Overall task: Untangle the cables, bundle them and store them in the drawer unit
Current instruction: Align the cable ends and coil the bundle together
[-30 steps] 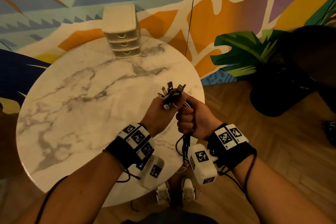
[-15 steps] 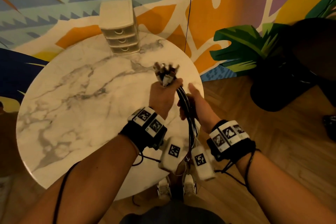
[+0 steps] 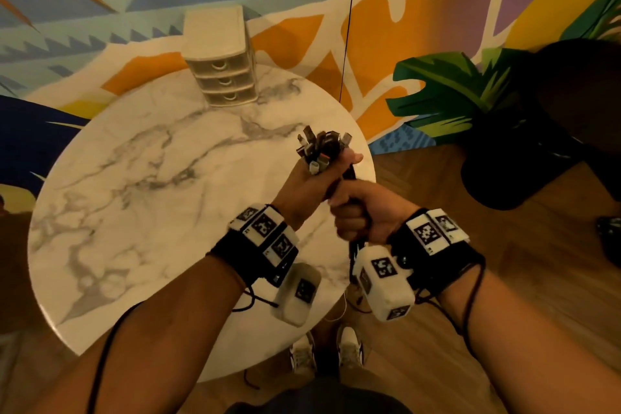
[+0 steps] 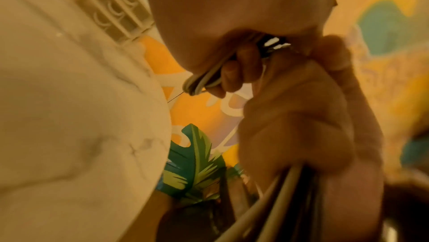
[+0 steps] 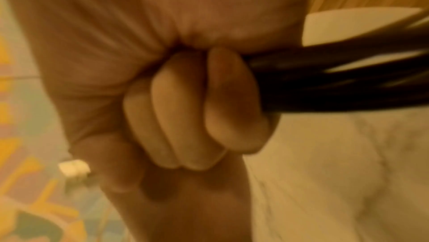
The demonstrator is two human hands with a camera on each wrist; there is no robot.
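Now bundling — left hand [image 3: 307,183] and right hand [image 3: 358,215] both grip the cables [image 3: 319,148]; next, coil them, drawer unit [image 3: 220,57] at eleven o'clock.

A round white marble bench [image 3: 141,198] with grey veins fills the left and centre of the head view. Behind it stands a wall painted with a bright mural [image 3: 420,10] of orange, teal, purple and yellow shapes, with a thin black cord [image 3: 347,27] hanging straight down in front of it. To the right, on the herringbone wooden floor [image 3: 521,262], sits a dark round pot [image 3: 510,175] with broad green leaves [image 3: 447,84]. A pair of pale sneakers [image 3: 326,351] shows below the bench edge.
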